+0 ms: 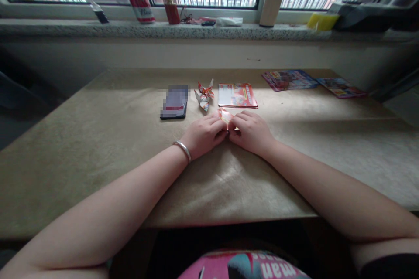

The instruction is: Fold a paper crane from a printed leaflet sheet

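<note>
Both hands meet at the middle of the table around a small folded piece of red and white printed paper (225,115). My left hand (204,133), with a silver bangle on the wrist, pinches the paper's left side. On the right side, my right hand (250,130) grips it with bent fingers. Much of the paper is hidden under the fingers. Just beyond the hands stand folded paper cranes (205,93), close together. Beside them lies a stack of red and white printed sheets (238,95).
A phone (176,102) lies left of the cranes. Colourful printed booklets (291,79) are at the back right of the table (98,152). On the stone windowsill (114,31) stand a red can (140,5), a red lighter-like object (172,11) and a yellow item (322,22).
</note>
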Demonstrator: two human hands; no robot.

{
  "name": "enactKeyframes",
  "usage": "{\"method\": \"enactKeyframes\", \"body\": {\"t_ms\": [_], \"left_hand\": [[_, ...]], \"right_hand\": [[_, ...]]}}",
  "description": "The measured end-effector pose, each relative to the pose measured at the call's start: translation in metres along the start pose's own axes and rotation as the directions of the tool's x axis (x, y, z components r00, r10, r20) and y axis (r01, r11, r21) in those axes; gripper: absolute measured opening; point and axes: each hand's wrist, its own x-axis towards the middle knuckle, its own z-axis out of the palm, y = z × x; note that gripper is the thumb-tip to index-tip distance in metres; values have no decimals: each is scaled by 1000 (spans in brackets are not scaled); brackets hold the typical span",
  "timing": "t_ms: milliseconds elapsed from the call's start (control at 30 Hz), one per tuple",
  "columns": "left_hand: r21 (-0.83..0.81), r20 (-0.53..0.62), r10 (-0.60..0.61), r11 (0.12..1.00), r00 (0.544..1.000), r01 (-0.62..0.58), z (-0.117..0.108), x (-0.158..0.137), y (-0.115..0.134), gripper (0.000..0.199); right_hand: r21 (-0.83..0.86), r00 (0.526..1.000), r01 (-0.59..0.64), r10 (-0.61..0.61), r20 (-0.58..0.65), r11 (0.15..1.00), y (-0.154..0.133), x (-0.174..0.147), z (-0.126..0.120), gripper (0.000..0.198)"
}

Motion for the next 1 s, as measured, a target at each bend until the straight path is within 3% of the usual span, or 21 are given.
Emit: {"method": "enactKeyframes", "body": {"t_ms": [267, 1000], "left_hand": [[111, 59, -72, 992, 996, 66, -12, -2, -1, 26], [74, -45, -237, 968, 970, 240, -21, -8, -15, 21]], "right_hand": [[39, 1000, 11, -12, 9, 999, 4, -2, -3, 8], [22, 998, -33, 34, -51, 999, 36, -14, -17, 6]]}}
